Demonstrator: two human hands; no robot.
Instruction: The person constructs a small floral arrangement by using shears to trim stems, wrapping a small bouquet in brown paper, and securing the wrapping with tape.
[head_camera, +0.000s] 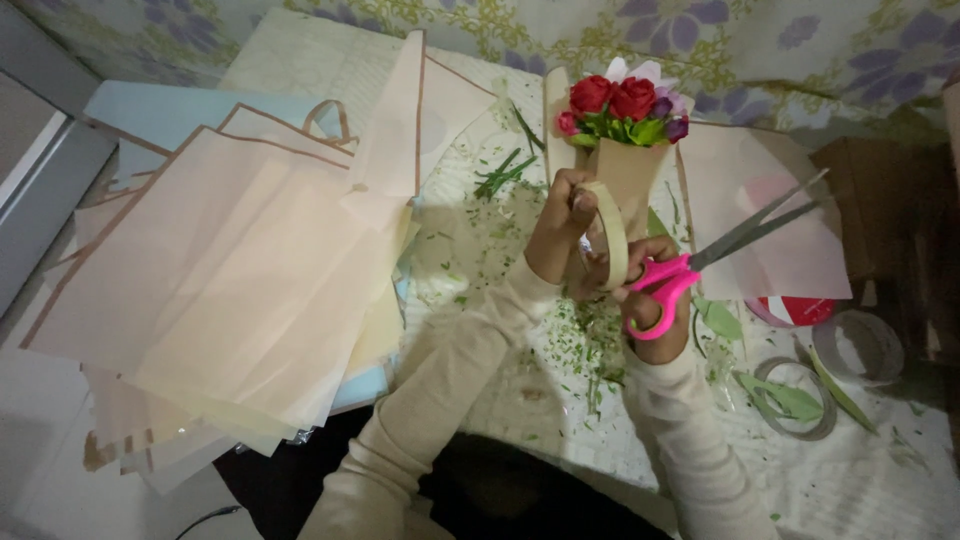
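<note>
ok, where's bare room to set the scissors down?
Best patch: cloth at lower right, below the tape rings. Smaller patch between the paper stack and the left hand, littered with green trimmings. Crowded: the bouquet, both hands, the right hand holding the scissors.

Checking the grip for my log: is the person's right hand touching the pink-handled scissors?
Touching. The head view shows the right hand with fingers through the loops of the pink-handled scissors, blades open and pointing up-right, away from the paper-wrapped bouquet.
</note>
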